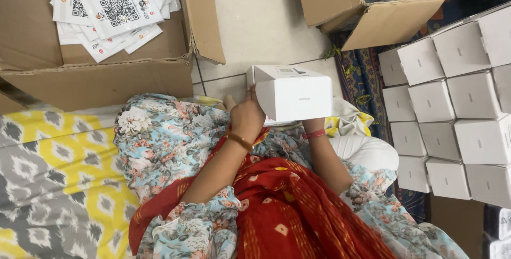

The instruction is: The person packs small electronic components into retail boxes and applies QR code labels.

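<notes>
I hold a small white box (295,95) with my left hand (246,116). My right hand (311,126) is under it. More white boxes (452,115) sit stacked beside me.

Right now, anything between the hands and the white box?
Nothing visible. The left hand is already gripping the left end of the white box. The right hand is hidden behind the box; only its wrist with a red band shows.

Smooth matt white cardboard box (293,95), rough brown corrugated carton (101,81), glossy paper leaflets (109,9), soft printed cloth (165,136)
</notes>
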